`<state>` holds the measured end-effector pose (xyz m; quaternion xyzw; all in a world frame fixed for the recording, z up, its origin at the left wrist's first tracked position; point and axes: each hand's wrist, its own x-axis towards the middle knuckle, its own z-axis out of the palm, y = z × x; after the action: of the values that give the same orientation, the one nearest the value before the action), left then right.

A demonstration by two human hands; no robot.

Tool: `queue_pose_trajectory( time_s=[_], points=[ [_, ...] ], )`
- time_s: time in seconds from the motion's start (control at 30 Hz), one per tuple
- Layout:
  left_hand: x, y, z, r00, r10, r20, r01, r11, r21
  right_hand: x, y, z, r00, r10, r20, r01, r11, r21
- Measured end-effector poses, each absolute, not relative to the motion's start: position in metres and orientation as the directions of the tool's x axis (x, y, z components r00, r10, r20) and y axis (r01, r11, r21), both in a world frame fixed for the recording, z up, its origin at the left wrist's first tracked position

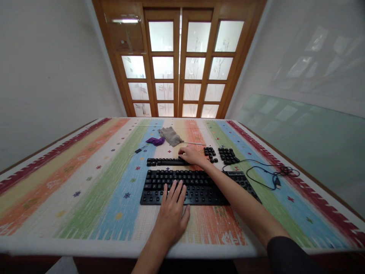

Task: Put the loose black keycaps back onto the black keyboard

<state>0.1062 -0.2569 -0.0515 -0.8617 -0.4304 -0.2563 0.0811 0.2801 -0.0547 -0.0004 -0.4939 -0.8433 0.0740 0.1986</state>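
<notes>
A black keyboard (171,186) lies on the table in front of me, with keycaps on its upper rows and bare switches along its lower part. My left hand (174,207) rests on its lower middle, fingers stretched out and slightly apart. Behind the keyboard runs a row of loose black keycaps (164,161), the long spacebar among them. My right hand (190,155) reaches over the right half of the keyboard to this row's right end. Its thumb and fingers are curled together in a pinch on a keycap, which they mostly hide.
Two more groups of loose keycaps (209,152) sit at the right. A coiled USB cable (276,173) trails right. Farther back lie a grey cloth (171,136), a purple cloth (156,141), a thin rod (195,143) and a small black piece (138,150). Striped cloth (105,198) covers the table.
</notes>
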Motion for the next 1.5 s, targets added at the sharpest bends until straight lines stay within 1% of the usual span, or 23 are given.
queue_pose_trajectory(
  time_s=[0.3,0.37,0.47,0.53,0.63,0.73,0.87,1.0,1.1,1.3,1.5],
  points=[
    [0.106,-0.258,-0.051,0.512,0.697,0.502,0.788,-0.614,0.048,0.286,-0.072,0.014,-0.404,0.839,0.366,0.732,0.536,-0.420],
    [0.106,-0.258,-0.051,0.513,0.690,0.511,0.785,-0.618,0.046,0.293,-0.086,0.016,-0.409,0.826,0.388,0.663,0.561,-0.497],
    [0.106,-0.260,-0.050,0.512,0.668,0.540,0.769,-0.636,0.057,0.304,-0.117,0.018,-0.417,0.812,0.408,0.516,0.581,-0.630],
    [0.107,-0.261,-0.048,0.502,0.652,0.568,0.756,-0.650,0.079,0.310,-0.141,0.016,-0.424,0.812,0.402,0.495,0.579,-0.647],
    [0.107,-0.263,-0.047,0.492,0.637,0.594,0.733,-0.671,0.112,0.315,-0.176,0.011,-0.438,0.793,0.423,0.500,0.606,-0.618],
    [0.107,-0.263,-0.047,0.497,0.628,0.598,0.714,-0.688,0.129,0.316,-0.199,0.005,-0.469,0.748,0.470,0.516,0.664,-0.541],
    [0.107,-0.263,-0.046,0.501,0.622,0.602,0.700,-0.700,0.142,0.313,-0.209,-0.003,-0.526,0.668,0.527,0.495,0.744,-0.449],
    [0.106,-0.264,-0.043,0.508,0.607,0.611,0.680,-0.718,0.149,0.311,-0.208,-0.009,-0.566,0.615,0.549,0.480,0.787,-0.387],
    [0.107,-0.264,-0.041,0.514,0.592,0.620,0.660,-0.735,0.155,0.310,-0.208,-0.011,-0.558,0.612,0.560,0.487,0.788,-0.376],
    [0.107,-0.265,-0.038,0.546,0.590,0.594,0.620,-0.762,0.188,0.309,-0.210,-0.013,-0.542,0.608,0.580,0.484,0.790,-0.377],
    [0.107,-0.266,-0.039,0.535,0.603,0.592,0.627,-0.753,0.200,0.307,-0.209,-0.015,-0.525,0.608,0.596,0.474,0.790,-0.389]
  ],
)
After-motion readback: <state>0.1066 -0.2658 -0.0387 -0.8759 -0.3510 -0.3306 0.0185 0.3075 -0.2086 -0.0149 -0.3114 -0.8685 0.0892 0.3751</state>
